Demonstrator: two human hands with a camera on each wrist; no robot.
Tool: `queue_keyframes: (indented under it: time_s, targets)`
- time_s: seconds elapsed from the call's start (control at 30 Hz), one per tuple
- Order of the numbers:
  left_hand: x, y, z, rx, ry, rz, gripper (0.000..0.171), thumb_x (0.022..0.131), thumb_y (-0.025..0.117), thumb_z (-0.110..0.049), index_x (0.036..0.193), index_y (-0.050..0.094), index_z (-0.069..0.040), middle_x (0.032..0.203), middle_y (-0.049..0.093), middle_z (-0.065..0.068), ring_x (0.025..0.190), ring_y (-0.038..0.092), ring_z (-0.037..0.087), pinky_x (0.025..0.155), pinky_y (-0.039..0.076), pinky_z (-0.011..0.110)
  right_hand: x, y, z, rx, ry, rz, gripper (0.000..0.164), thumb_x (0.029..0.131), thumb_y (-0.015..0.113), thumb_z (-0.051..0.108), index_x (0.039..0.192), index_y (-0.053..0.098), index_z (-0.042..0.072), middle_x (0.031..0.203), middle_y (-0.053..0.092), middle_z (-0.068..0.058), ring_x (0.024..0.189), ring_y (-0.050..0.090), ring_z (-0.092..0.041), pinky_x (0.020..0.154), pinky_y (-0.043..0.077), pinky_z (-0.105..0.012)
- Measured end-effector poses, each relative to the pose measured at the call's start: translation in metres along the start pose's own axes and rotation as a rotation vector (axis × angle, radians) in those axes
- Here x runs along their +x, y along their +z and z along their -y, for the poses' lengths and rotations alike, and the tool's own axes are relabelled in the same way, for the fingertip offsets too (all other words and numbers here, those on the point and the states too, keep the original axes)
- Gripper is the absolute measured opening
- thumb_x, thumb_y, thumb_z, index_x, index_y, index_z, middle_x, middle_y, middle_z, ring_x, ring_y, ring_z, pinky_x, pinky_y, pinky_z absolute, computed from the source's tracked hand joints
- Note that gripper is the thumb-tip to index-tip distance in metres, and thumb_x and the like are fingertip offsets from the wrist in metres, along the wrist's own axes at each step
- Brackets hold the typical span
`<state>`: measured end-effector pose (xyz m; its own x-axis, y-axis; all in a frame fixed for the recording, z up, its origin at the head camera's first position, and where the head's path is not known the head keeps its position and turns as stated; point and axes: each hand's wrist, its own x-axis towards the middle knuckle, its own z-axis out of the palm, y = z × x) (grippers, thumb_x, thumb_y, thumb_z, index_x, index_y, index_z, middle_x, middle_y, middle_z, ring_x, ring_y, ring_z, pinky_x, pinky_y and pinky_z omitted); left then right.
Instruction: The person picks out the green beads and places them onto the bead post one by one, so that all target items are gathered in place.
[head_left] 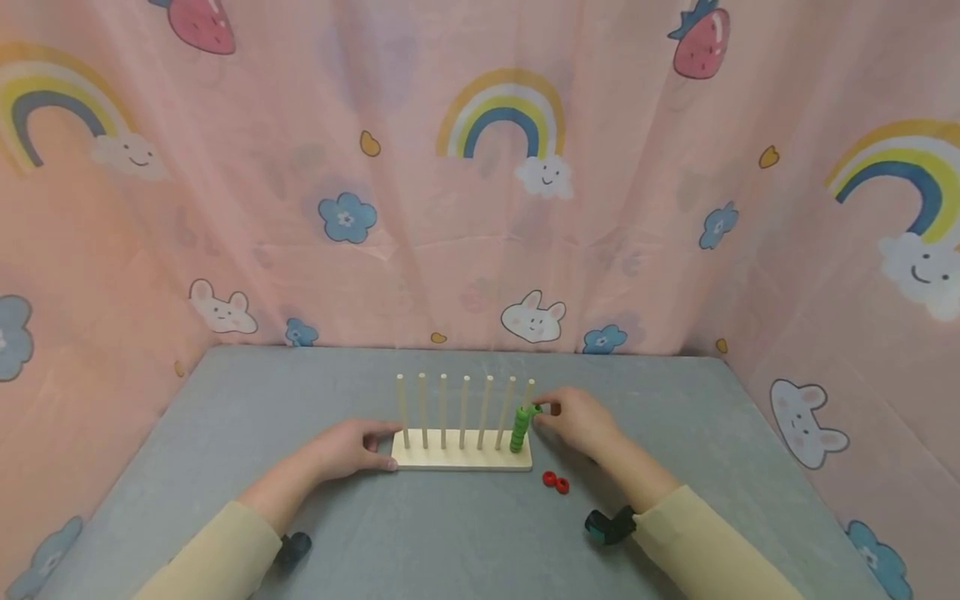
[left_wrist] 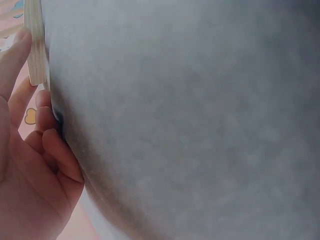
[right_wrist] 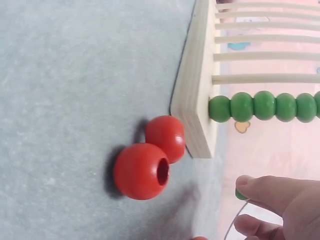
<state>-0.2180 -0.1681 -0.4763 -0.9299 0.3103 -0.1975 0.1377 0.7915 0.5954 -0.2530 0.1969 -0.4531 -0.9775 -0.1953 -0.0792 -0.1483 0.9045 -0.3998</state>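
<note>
A pale wooden peg board [head_left: 461, 458] with a row of upright pegs stands on the table. My left hand [head_left: 347, 450] grips its left end, thumb at the front; the left wrist view shows the fingertips at the board's edge [left_wrist: 36, 60]. Several green beads [head_left: 518, 433] are stacked on the rightmost peg. Beside the top of that stack, my right hand [head_left: 581, 423] pinches one more green bead [right_wrist: 241, 194], mostly covered by the thumb in the right wrist view. The other pegs [head_left: 442, 412] carry no beads.
Two red beads [right_wrist: 142, 171] lie together on the grey table [head_left: 450, 542], just off the board's front right corner. A sliver of red [right_wrist: 200, 238] shows at the bottom edge of the right wrist view. A pink printed curtain [head_left: 465, 250] encloses the table's back and sides.
</note>
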Motion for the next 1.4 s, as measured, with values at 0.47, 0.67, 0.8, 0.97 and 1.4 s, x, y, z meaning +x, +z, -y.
queue_keyframes:
  time_s: [0.47,0.67,0.8,0.97,1.4]
  targets:
    - [0.000,0.001,0.000,-0.009,0.016,-0.007,0.058,0.079,0.084,-0.035,0.132,0.066,-0.020,0.076,0.050,-0.001,0.069,0.044,0.014,0.062,0.033,0.031,-0.007,-0.015,0.005,0.010,0.004,-0.047,0.030,0.091,0.073,0.026,0.121,0.073,0.020,0.086,0.059,0.000,0.072,0.051,-0.018,0.058,0.042,-0.031]
    - [0.000,0.001,0.000,-0.004,0.019,-0.007,0.058,0.079,0.084,-0.035,0.132,0.066,-0.021,0.075,0.050,-0.001,0.069,0.044,0.014,0.062,0.033,0.032,-0.014,-0.026,0.010,0.043,-0.008,-0.077,0.033,0.091,0.073,0.027,0.124,0.072,0.019,0.089,0.059,0.000,0.071,0.050,-0.019,0.056,0.042,-0.031]
    - [-0.001,0.001,0.000,0.001,0.015,-0.009,0.058,0.079,0.084,-0.035,0.132,0.066,-0.021,0.076,0.050,0.000,0.069,0.044,0.014,0.062,0.033,0.032,-0.019,-0.035,0.016,0.079,0.000,-0.083,0.034,0.092,0.071,0.030,0.125,0.071,0.019,0.091,0.059,0.000,0.071,0.051,-0.019,0.057,0.044,-0.032]
    - [-0.001,0.001,-0.002,0.004,0.004,-0.010,0.059,0.078,0.085,-0.035,0.132,0.066,-0.021,0.076,0.050,0.000,0.069,0.044,0.014,0.062,0.033,0.032,-0.028,-0.049,0.023,0.094,-0.015,-0.119,0.036,0.093,0.071,0.032,0.126,0.070,0.019,0.093,0.060,0.000,0.079,0.052,-0.020,0.059,0.045,-0.032]
    - [-0.002,0.001,-0.003,-0.014,0.015,-0.006,0.058,0.078,0.085,-0.034,0.132,0.066,-0.022,0.076,0.050,0.000,0.070,0.044,0.015,0.062,0.033,0.032,-0.052,-0.072,0.043,0.109,-0.156,-0.239,0.033,0.092,0.073,0.032,0.123,0.072,0.021,0.094,0.060,0.004,0.073,0.048,-0.017,0.055,0.041,-0.031]
